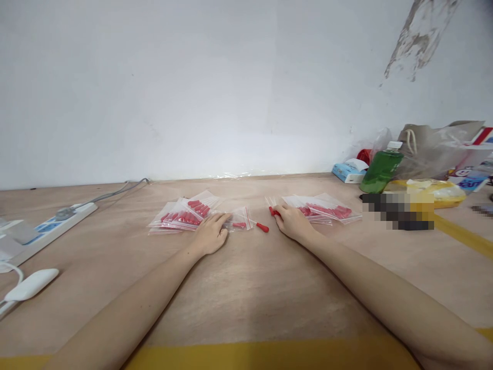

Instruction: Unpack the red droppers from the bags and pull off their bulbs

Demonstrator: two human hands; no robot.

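My left hand (211,234) lies palm down on the wooden table (246,288), fingers stretched over the edge of a small clear zip bag (241,220) with red pieces in it. Behind it is a pile of filled clear bags (185,215). A loose red piece (262,227) lies between my hands. My right hand (292,222) is curled, its fingertips pinching another red piece (274,211) next to a second pile of filled bags (327,210).
A white power strip (54,226) with a grey cable and a white adapter (31,284) lie at the left. At the back right stand a green bottle (381,168), a tissue box (350,172), plastic bags and a yellow pack. Yellow tape (269,354) marks the near edge.
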